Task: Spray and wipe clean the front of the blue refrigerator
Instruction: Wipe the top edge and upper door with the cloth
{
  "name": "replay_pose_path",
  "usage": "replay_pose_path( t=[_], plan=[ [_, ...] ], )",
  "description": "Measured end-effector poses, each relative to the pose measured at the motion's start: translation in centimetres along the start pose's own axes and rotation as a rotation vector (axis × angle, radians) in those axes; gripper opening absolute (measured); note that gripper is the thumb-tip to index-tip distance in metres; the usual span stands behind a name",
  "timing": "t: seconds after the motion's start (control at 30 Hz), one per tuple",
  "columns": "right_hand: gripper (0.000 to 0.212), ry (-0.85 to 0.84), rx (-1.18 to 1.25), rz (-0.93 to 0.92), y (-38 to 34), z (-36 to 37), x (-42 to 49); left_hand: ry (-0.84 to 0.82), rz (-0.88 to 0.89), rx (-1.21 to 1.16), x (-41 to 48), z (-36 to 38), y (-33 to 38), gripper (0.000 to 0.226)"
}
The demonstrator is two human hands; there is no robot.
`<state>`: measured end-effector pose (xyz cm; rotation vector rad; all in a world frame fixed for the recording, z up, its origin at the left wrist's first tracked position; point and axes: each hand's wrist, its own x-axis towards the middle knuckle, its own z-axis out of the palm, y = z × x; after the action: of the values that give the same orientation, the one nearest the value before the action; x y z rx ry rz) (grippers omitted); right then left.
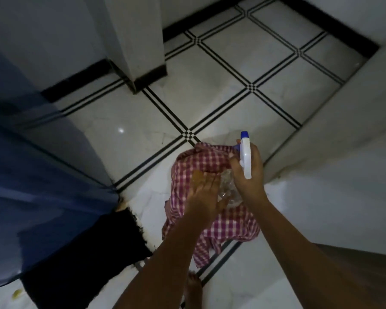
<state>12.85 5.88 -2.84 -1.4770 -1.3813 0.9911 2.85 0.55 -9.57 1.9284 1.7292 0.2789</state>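
The blue refrigerator (pixel 38 175) fills the left side of the view, its front running down to a black base. My right hand (pixel 249 175) grips a clear spray bottle (pixel 230 192) by its neck; the white trigger head with a blue nozzle (pixel 245 152) points away from me. My left hand (pixel 204 195) holds a pink-and-white checked cloth (pixel 210 166), which hangs bunched under both hands. The two hands touch each other at the bottle, to the right of the refrigerator.
White floor tiles with black double lines (pixel 210 85) lie below. A white pillar with a black skirting (pixel 138 41) stands at the back. A white wall or counter edge (pixel 343 130) runs along the right. My bare foot (pixel 194 286) shows below the cloth.
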Motion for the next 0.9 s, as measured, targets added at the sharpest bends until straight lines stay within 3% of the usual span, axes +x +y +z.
replay_pose_path(
  t=[0.07,0.2,0.37,0.47,0.67,0.8,0.9],
  plan=[
    [0.035,0.014,-0.025,-0.002,2.0,0.0,0.9,-0.022,-0.015,-0.013,1.0,2.6,-0.5,0.087],
    [0.03,0.054,-0.03,0.014,6.4,0.1,1.7,-0.076,-0.055,-0.015,3.3,5.9,-0.3,0.057],
    [0.027,0.118,0.026,-0.007,7.4,0.6,1.3,-0.091,-0.081,-0.067,3.5,7.9,-1.0,0.074],
    [0.041,0.142,0.083,0.07,7.5,0.7,0.2,-0.096,-0.062,-0.084,3.3,7.8,-1.3,0.078],
    [0.041,0.322,0.098,0.24,8.7,1.4,-2.2,-0.12,-0.113,-0.186,3.4,6.9,-2.2,0.052],
    [0.05,0.451,0.013,0.31,10.9,2.5,-4.6,-0.153,-0.322,-0.182,3.7,7.4,-3.9,0.069],
    [0.039,0.532,-0.052,0.313,12.3,3.2,-5.3,-0.127,-0.459,-0.274,4.4,7.6,-4.7,0.087]
  ],
)
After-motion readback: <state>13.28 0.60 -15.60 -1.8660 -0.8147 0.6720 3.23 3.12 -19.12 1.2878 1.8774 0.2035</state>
